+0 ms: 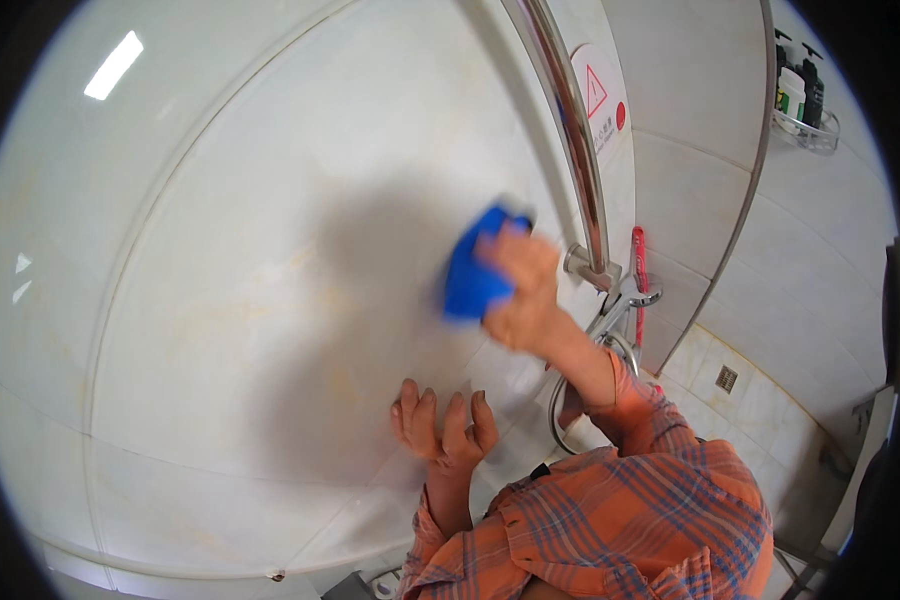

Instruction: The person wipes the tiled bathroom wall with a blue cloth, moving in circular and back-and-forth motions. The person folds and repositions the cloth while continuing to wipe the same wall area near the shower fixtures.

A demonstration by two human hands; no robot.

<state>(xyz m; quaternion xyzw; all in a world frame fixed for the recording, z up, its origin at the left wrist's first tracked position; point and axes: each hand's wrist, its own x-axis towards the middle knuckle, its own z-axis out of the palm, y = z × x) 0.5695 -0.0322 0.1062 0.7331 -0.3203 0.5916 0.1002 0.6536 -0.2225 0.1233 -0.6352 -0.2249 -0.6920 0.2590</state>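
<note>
My right hand (525, 292), blurred, grips a blue cloth (474, 274) against or just off a white marbled wall tile (255, 247). Part of the cloth is covered by the fingers. Lower down, my left hand (448, 429) is empty, with its fingers bent and apart close to the wall; whether the fingertips touch it I cannot tell. Both arms are in orange plaid sleeves, and a shadow falls on the tile left of the hands.
A chrome rail (570, 112) runs down the wall right of my right hand. Below its end are a chrome shower mixer (622, 300), a metal hose (555, 416) and a red-handled tool (638, 259). A warning sign (598, 97) and a bottle rack (810, 135) are farther right. A drain (727, 379) lies in the floor.
</note>
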